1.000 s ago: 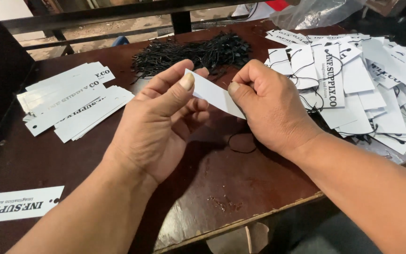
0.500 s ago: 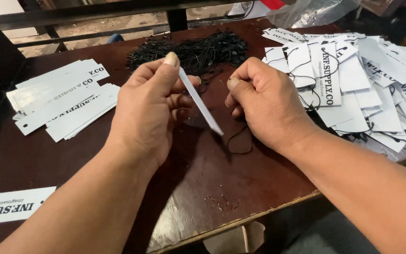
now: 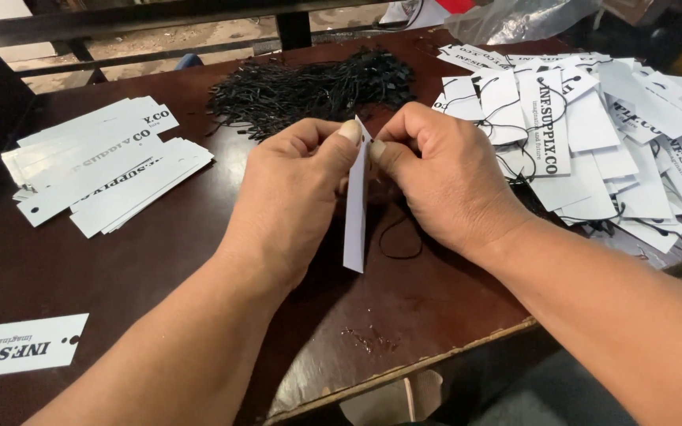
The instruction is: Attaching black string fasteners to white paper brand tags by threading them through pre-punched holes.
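Where flat-faced a second ago, now edge-on: white tag (image 3: 356, 207) pinched at its top between left hand (image 3: 294, 193) and right hand (image 3: 444, 181) — black string (image 3: 400, 241) dangling just right of tag, threading seemingly under way.

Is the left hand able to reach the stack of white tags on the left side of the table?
Probably yes: bare table lies between the left hand and the stack of white tags, but it holds a tag.

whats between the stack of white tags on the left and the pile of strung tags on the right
In the head view, both hands, left hand and right hand, pinch a white tag there; behind them lies a heap of black strings.
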